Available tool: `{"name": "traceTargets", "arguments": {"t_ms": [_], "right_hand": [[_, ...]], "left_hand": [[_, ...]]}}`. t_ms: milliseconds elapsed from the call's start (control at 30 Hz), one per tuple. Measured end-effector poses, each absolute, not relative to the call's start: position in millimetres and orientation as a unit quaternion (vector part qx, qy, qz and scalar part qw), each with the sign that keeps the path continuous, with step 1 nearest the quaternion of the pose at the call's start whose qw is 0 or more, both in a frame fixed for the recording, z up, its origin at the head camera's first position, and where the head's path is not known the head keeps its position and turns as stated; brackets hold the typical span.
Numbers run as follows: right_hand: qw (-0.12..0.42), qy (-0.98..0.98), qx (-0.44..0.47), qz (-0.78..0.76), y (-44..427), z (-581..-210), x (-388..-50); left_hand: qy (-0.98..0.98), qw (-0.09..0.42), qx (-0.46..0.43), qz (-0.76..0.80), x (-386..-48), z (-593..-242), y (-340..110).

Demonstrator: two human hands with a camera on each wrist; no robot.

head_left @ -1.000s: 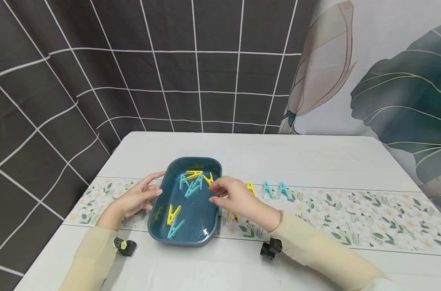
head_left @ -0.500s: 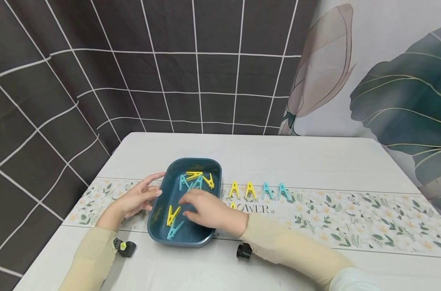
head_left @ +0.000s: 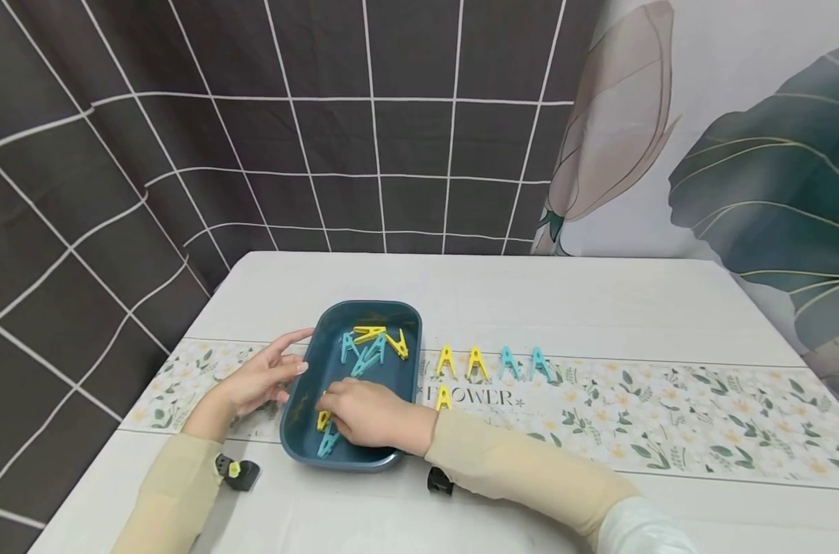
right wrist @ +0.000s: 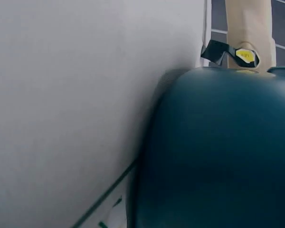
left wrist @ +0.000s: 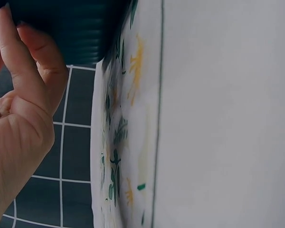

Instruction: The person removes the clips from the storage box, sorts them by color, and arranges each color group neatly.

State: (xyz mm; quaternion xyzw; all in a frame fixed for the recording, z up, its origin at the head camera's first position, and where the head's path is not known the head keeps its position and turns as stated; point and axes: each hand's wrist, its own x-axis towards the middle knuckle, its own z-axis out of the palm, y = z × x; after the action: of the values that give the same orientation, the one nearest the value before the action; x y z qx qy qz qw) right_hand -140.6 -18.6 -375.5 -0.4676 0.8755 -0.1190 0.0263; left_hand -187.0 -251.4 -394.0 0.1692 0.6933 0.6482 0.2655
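Table (head_left: 599,304) carries blue tray (head_left: 297,431); my left hand (head_left: 263,377), fingers loose, touches its left wall. My right hand (head_left: 365,412) is inside, curled, blocking part of the yellow clip (head_left: 323,421) at its fingertips, can't tell if gripped; teal clip (head_left: 328,441) just beside.

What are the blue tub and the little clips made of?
The blue tub: probably hard plastic, smooth and slightly shiny, because soft light gleams on its side. The yellow clips and turquoise clips: likely plastic too, with bright, even colour; they're too small to tell shiny from dull.
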Motion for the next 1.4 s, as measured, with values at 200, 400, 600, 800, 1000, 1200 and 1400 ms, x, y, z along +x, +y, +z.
{"name": "traceTargets", "arguments": {"t_ms": [200,400,600,800,1000,1200,1400], "right_hand": [[0.080,0.865,-0.489,-0.085,-19.3,-379.0,-140.4],[0.089,0.858,-0.505,-0.036,-21.4,-384.6,-140.4],[0.063,0.866,-0.494,-0.033,-21.5,-384.6,-140.5],[0.054,0.873,-0.483,-0.033,-21.0,-382.4,-139.8],[0.041,0.882,-0.467,-0.042,-21.2,-382.1,-140.7],[0.024,0.889,-0.456,-0.042,-19.7,-382.4,-142.0],[0.000,0.897,-0.439,-0.037,-18.6,-382.4,-143.3]], "left_hand": [[0.690,0.265,0.166,0.653,-188.4,-393.9,-249.5],[0.696,0.264,0.162,0.648,-187.0,-394.1,-250.3],[0.691,0.268,0.158,0.652,-185.5,-393.5,-250.2],[0.687,0.268,0.160,0.656,-185.0,-392.4,-249.1],[0.685,0.265,0.165,0.659,-185.2,-393.2,-250.5],[0.688,0.264,0.166,0.655,-186.5,-394.8,-250.9],[0.689,0.263,0.169,0.654,-186.8,-394.9,-250.3]]}}
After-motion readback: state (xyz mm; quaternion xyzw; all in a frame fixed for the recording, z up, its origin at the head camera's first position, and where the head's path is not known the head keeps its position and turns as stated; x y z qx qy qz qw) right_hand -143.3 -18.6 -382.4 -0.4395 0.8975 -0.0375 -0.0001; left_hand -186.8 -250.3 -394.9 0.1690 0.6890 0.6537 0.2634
